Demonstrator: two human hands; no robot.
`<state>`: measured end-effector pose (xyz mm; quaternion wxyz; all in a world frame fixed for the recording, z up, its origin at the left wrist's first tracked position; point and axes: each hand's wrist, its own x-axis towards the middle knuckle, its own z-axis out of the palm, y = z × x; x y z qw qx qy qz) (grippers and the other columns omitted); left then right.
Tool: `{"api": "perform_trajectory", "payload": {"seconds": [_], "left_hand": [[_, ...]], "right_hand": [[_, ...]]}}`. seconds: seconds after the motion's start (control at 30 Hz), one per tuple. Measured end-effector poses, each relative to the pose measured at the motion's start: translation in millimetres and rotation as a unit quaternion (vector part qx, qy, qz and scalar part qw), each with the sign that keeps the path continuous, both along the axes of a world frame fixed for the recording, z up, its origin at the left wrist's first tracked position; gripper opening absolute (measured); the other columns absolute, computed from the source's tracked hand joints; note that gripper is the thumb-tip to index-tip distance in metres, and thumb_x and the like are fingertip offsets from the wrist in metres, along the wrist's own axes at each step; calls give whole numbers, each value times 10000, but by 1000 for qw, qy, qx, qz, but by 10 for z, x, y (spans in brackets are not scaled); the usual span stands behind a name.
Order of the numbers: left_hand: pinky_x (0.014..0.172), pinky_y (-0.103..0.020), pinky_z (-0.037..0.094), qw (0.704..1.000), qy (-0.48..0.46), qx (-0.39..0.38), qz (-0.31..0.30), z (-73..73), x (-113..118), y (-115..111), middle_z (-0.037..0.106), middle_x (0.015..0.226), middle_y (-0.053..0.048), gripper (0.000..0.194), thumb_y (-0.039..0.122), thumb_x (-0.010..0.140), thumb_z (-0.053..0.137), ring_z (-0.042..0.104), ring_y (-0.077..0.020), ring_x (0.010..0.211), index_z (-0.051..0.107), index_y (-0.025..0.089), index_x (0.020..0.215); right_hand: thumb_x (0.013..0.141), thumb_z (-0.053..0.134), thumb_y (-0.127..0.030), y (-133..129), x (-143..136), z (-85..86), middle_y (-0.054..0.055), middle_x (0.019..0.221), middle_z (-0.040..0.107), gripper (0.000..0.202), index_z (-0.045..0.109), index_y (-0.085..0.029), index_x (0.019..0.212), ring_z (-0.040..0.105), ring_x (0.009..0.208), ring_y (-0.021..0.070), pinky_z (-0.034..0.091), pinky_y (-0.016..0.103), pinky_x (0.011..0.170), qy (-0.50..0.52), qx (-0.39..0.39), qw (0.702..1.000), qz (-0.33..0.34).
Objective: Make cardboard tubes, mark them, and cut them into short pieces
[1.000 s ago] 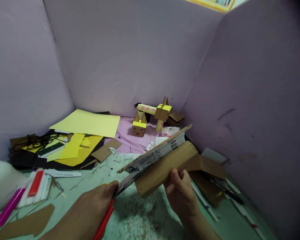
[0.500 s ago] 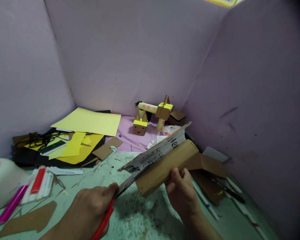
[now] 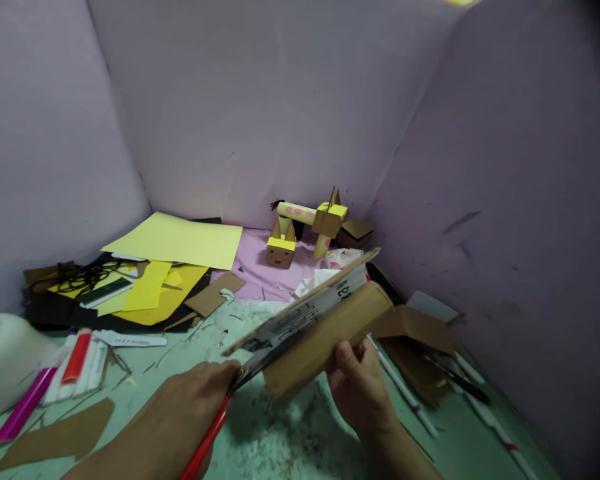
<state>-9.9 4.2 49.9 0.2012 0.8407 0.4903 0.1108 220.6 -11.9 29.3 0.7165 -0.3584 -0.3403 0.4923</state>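
My left hand (image 3: 193, 400) is closed round red-handled scissors (image 3: 207, 437). Their dark blades lie along a folded piece of cardboard (image 3: 330, 340), between its printed grey face and its plain brown face. Much of the blades is hidden by the cardboard. My right hand (image 3: 363, 383) grips the lower edge of the brown face, thumb on top. The cardboard is held tilted above the green table, its right end higher. Behind it stand a small cardboard animal head (image 3: 281, 253) and a yellow paper-tube animal (image 3: 300, 213) with pink spots.
Yellow paper sheets (image 3: 180, 240), black cord (image 3: 80, 279) and cardboard scraps lie at the back left. Markers (image 3: 77, 360) and a white rounded object (image 3: 10, 363) are at the left. An open cardboard box (image 3: 415, 327) and white pens (image 3: 405, 387) lie on the right.
The cardboard has shifted slightly left and down, with its left end lower. My right hand has moved a little left with it. The scissors stay at the cardboard.
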Motion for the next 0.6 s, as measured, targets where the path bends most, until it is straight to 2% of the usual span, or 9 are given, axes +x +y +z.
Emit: {"api": "perform_trajectory", "payload": {"seconds": [0.07,0.13,0.27,0.33,0.5,0.6], "left_hand": [[638,-283,559,1000,-2,1,10,36,18,3,750,867,-43,391,187,855,304,700,-200,711,682,241,937],[599,-302,559,999,22,32,-17,3,17,14,751,819,-53,409,153,820,300,694,-214,640,686,229,931],[563,-323,558,985,17,152,-77,-194,-32,33,752,839,-84,447,79,688,330,702,-241,619,659,196,969],[538,-311,552,979,-2,181,-88,-263,-57,31,751,843,-83,439,75,650,346,701,-236,601,638,197,954],[555,-301,552,982,-5,159,-100,-245,-76,19,748,876,-84,393,64,659,353,696,-215,602,603,204,928],[515,-286,541,985,-41,133,-103,-200,-65,5,734,756,-59,375,75,620,376,669,-205,536,600,205,891]], "right_hand": [[664,797,-453,-16,-3,-52,103,868,744,388,694,-173,912,693,850,272,547,400,789,-8,10,1000,19],[701,773,-443,-25,-6,-87,105,890,743,376,695,-169,946,689,863,271,546,397,790,-17,23,999,22],[720,758,-439,-19,-12,-104,96,880,745,356,700,-171,948,691,845,265,545,389,785,-29,33,999,21],[701,773,-441,-15,-16,-98,94,877,746,377,699,-173,955,692,846,268,541,389,789,-28,30,999,13],[723,767,-419,-20,-19,-88,85,901,745,388,682,-187,1022,689,862,256,539,374,798,-25,42,999,15],[746,756,-408,-19,-10,-98,83,916,741,362,685,-188,1025,685,870,244,536,364,812,-24,55,998,29]]}}
